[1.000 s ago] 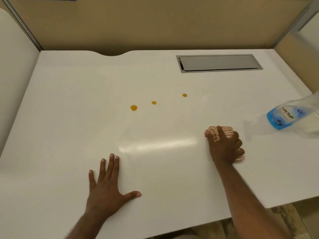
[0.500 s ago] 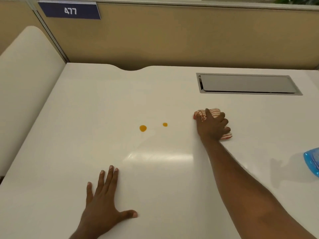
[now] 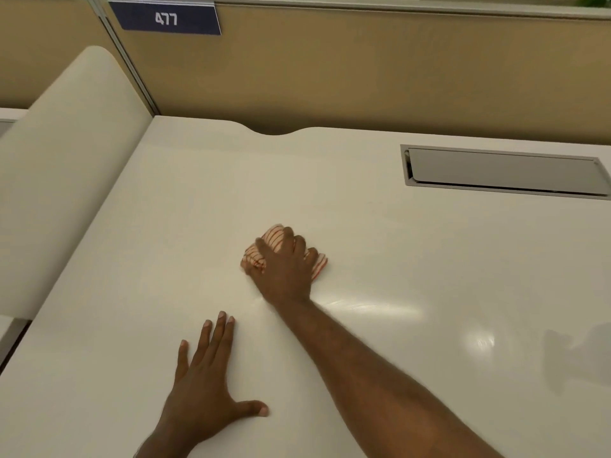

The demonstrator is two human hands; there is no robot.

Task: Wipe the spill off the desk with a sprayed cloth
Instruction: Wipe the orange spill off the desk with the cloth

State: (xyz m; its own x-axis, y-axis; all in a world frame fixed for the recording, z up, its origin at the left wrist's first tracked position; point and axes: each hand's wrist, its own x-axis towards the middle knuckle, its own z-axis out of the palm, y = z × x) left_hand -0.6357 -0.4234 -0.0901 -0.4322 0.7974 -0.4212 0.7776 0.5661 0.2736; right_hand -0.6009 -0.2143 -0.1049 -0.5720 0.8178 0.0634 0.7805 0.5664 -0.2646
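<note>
My right hand presses a bunched white cloth with red stripes flat against the white desk, near its middle. The fingers are curled over the cloth, and striped folds stick out above and to the right of the hand. No orange drops show on the desk; the hand and cloth cover that spot. A faint wet streak glints to the right of my wrist. My left hand lies flat on the desk near the front, fingers spread, holding nothing.
A grey metal cable hatch is set into the desk at the back right. A tan partition with a blue "477" sign stands behind. A rounded white divider borders the left side.
My right hand has slid the cloth leftward across the desk, over the orange drops, which no longer show. The blue spray bottle has left the view on the right. My left hand stays put.
</note>
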